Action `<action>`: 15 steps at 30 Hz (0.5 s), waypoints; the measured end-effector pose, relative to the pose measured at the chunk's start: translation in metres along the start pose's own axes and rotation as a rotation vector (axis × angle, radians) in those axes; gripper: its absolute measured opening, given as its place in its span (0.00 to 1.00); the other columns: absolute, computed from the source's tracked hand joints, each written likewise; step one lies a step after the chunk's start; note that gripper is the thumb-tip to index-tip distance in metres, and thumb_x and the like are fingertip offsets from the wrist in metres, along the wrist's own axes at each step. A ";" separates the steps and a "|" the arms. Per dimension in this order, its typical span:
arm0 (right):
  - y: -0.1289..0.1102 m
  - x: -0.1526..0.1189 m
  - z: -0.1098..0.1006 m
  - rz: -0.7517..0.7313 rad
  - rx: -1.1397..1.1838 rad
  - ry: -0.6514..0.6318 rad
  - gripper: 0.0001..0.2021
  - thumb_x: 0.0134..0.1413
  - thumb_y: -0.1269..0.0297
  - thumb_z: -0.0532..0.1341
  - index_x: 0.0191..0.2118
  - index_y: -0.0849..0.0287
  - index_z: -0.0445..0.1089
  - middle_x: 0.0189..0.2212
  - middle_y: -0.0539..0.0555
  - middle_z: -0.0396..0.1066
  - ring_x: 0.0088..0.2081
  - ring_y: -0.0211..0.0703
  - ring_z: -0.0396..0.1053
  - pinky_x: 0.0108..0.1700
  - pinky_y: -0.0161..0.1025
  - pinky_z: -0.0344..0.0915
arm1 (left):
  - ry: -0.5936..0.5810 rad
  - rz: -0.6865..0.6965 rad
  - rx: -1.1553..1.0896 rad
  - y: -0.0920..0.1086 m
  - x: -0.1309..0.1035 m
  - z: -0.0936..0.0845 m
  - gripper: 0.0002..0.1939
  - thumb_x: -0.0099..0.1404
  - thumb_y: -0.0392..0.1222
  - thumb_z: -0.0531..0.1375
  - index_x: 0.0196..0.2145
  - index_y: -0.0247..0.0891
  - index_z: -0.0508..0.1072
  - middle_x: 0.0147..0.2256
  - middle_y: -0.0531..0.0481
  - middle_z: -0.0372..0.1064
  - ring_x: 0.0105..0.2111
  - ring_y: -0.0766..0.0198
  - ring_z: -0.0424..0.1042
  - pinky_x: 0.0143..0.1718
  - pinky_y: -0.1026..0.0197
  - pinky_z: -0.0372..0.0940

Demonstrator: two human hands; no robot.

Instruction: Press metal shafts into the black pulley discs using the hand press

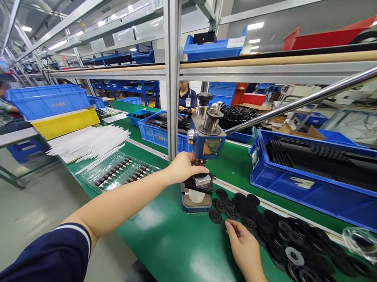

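Note:
My left hand (184,169) reaches into a blue lever press (209,144), thumb and fingers closed on what looks like a black disc (201,175) at the metal fixture (202,181) under the ram. The hand covers much of that disc. Low over the green bench, my right hand (245,249) has its thumb and index finger drawn together and the others curled; whatever they may hold is hidden. Just beyond its fingertips lies a flat black disc (215,216). A heap of black discs with centre holes (266,225) spreads to its right.
The press lever (307,99) slants up to the right. An aluminium post (171,72) rises behind my left hand. A blue bin of black parts (312,193) stands at right. A plastic tray with dark rollers (111,170) and white strips (90,140) lie at left. Other people sit beyond.

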State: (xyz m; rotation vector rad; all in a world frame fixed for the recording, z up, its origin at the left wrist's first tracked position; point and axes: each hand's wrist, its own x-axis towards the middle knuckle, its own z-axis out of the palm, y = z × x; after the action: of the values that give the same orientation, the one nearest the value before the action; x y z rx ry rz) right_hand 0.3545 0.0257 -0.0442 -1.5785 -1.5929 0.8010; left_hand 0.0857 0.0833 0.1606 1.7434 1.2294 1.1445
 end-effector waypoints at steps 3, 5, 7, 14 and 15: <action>-0.001 0.000 0.000 0.004 0.006 0.001 0.26 0.52 0.40 0.56 0.41 0.58 0.75 0.34 0.55 0.76 0.35 0.47 0.73 0.39 0.41 0.69 | -0.003 0.012 0.021 -0.003 0.001 0.000 0.18 0.51 0.46 0.69 0.37 0.31 0.78 0.34 0.46 0.78 0.36 0.57 0.75 0.36 0.61 0.68; -0.002 0.000 -0.001 0.006 0.000 0.002 0.26 0.51 0.40 0.56 0.40 0.58 0.75 0.34 0.56 0.76 0.35 0.48 0.73 0.39 0.41 0.69 | -0.003 0.021 0.022 -0.005 0.001 0.001 0.18 0.52 0.46 0.69 0.37 0.31 0.78 0.35 0.46 0.78 0.36 0.57 0.75 0.36 0.61 0.68; -0.004 -0.001 -0.002 0.013 -0.006 0.001 0.27 0.51 0.39 0.56 0.40 0.59 0.75 0.33 0.56 0.75 0.36 0.49 0.73 0.39 0.42 0.69 | 0.011 0.015 0.047 -0.006 0.000 0.002 0.18 0.53 0.48 0.68 0.37 0.32 0.78 0.35 0.45 0.78 0.36 0.57 0.75 0.35 0.61 0.68; -0.054 -0.007 -0.021 0.031 0.049 0.156 0.31 0.50 0.38 0.57 0.44 0.63 0.74 0.31 0.59 0.74 0.28 0.47 0.71 0.32 0.42 0.68 | 0.022 0.052 0.175 0.003 -0.006 0.003 0.15 0.56 0.49 0.65 0.32 0.33 0.77 0.33 0.46 0.77 0.34 0.57 0.74 0.33 0.62 0.65; -0.074 -0.010 -0.032 -0.041 0.014 0.254 0.29 0.51 0.40 0.57 0.44 0.63 0.74 0.33 0.59 0.75 0.30 0.47 0.71 0.34 0.42 0.69 | 0.014 0.066 0.200 0.005 -0.007 0.002 0.15 0.57 0.49 0.65 0.32 0.33 0.77 0.32 0.46 0.77 0.34 0.57 0.74 0.33 0.62 0.65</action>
State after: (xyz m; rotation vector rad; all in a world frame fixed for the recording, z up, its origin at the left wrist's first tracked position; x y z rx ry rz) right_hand 0.3419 0.0103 0.0348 -1.5646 -1.4277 0.5636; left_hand 0.0883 0.0754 0.1623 1.9391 1.3420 1.1045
